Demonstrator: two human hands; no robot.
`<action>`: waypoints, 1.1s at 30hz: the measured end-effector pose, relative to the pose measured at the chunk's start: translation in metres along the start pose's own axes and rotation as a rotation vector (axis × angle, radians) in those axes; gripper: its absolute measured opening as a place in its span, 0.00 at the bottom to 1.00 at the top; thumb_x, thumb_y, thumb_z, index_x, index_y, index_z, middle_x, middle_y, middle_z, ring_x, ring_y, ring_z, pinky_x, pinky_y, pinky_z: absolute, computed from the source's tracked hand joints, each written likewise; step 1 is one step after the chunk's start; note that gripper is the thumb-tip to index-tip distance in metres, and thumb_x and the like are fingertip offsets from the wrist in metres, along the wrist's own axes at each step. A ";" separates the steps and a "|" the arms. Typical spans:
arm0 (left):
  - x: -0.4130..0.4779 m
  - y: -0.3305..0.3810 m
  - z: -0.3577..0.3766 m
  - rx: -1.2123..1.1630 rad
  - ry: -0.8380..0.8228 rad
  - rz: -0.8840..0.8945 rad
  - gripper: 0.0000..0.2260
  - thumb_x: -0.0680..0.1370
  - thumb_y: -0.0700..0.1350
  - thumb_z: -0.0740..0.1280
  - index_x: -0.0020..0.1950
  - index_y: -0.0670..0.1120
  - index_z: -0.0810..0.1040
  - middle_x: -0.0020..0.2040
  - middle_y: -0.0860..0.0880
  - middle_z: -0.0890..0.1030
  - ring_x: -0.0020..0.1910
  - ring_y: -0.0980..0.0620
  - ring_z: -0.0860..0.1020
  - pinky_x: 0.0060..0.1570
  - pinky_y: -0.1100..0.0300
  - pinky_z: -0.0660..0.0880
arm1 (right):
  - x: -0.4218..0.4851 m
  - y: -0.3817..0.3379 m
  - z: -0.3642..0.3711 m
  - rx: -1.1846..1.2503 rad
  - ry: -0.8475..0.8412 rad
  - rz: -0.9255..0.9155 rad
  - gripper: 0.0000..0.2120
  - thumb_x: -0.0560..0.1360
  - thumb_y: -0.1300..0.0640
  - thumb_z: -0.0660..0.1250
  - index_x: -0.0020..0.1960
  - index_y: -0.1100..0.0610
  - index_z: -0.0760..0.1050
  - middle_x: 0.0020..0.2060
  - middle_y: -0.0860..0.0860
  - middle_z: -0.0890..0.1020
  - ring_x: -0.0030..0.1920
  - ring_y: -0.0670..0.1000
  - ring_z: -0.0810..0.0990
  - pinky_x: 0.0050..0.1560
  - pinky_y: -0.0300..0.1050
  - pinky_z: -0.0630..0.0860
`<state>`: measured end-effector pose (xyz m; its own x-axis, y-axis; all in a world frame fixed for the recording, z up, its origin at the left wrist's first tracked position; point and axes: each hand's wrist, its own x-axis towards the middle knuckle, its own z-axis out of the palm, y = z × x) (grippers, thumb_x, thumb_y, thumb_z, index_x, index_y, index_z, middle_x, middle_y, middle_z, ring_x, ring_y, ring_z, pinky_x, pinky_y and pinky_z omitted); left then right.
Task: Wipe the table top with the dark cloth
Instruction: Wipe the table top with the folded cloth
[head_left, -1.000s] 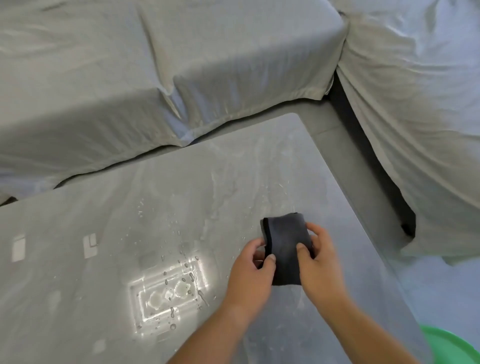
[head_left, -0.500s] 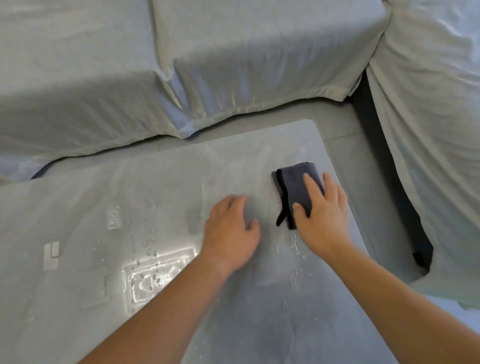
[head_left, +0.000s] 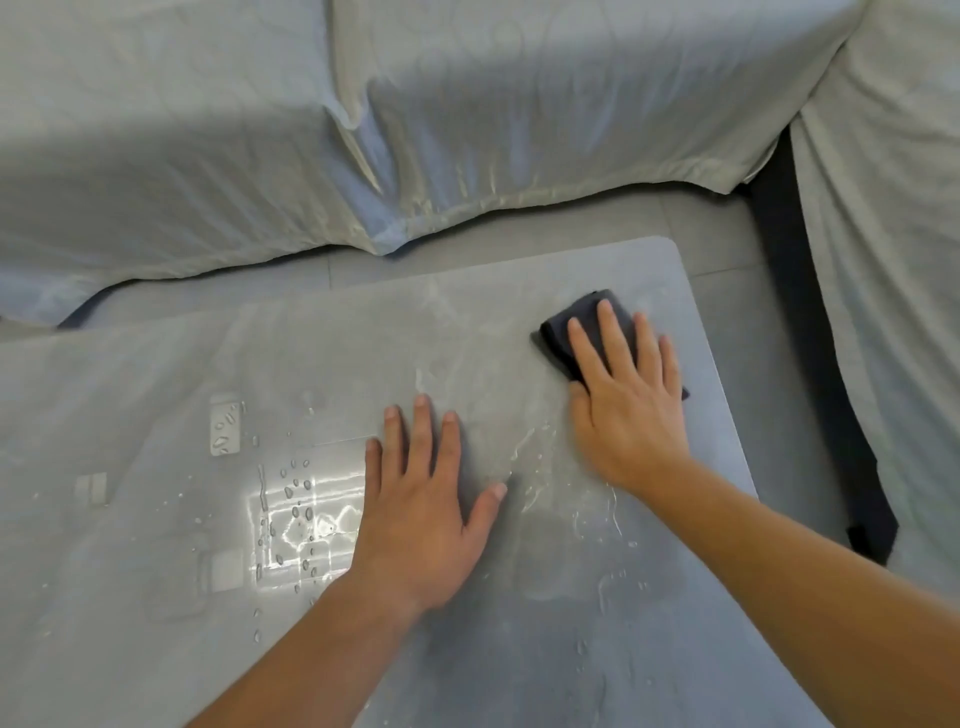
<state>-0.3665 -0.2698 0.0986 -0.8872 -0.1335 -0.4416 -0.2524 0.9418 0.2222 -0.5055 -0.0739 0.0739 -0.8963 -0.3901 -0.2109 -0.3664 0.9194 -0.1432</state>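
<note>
From the head view, a grey table top (head_left: 156, 613) fills the lower part of the picture, its rounded far right corner lying near the top of the surface. The dark cloth (head_left: 557, 338) lies folded on the table close to that far right corner, flat on the surface and a little in from both edges. The right hand (head_left: 631, 410) lies on top of it, palm down, its fingers (head_left: 613, 338) straight and slightly spread, pressing the cloth against the table; the cloth's left and far edges show beyond the fingertips and a small dark corner peeps out by the little-finger side. The left hand (head_left: 421, 499) rests flat on the bare table, to the left of the right hand and nearer the person, fingers straight and fanned, thumb angled out to the right; it holds nothing and is clear of the cloth. Water droplets (head_left: 296, 499) are scattered on the table just left of the left hand, where a bright patch of reflected light (head_left: 317, 514) gleams, and thin wet streaks (head_left: 535, 457) lie between the two hands. Beyond the table a pale, creased fabric cover (head_left: 208, 130) drapes over a long low piece of furniture, and a second draped piece (head_left: 883, 260) stands at the right. Grey floor tiles (head_left: 722, 223) show between the table and the covers.
</note>
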 end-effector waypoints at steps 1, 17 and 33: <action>0.000 0.000 0.000 -0.003 0.002 0.006 0.38 0.76 0.71 0.36 0.80 0.51 0.35 0.77 0.49 0.26 0.74 0.46 0.24 0.75 0.46 0.32 | 0.018 0.010 -0.005 0.019 0.012 0.083 0.30 0.81 0.45 0.46 0.82 0.46 0.46 0.82 0.52 0.46 0.80 0.62 0.43 0.78 0.62 0.42; 0.001 -0.002 0.005 -0.020 -0.006 0.030 0.40 0.76 0.73 0.38 0.79 0.50 0.32 0.77 0.48 0.26 0.73 0.45 0.23 0.73 0.43 0.30 | 0.064 0.005 -0.012 0.086 0.015 0.154 0.28 0.82 0.42 0.45 0.81 0.44 0.44 0.82 0.48 0.44 0.80 0.62 0.42 0.78 0.62 0.40; 0.000 -0.008 0.010 -0.107 0.044 0.058 0.39 0.77 0.71 0.42 0.81 0.50 0.39 0.79 0.49 0.29 0.75 0.48 0.26 0.74 0.45 0.31 | 0.039 -0.053 0.000 0.019 0.030 -0.225 0.27 0.83 0.46 0.50 0.81 0.47 0.51 0.82 0.51 0.49 0.79 0.64 0.49 0.76 0.64 0.48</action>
<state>-0.3602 -0.2738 0.0882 -0.9172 -0.0951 -0.3869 -0.2373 0.9105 0.3388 -0.5208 -0.1379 0.0732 -0.7994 -0.5835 -0.1431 -0.5535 0.8079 -0.2021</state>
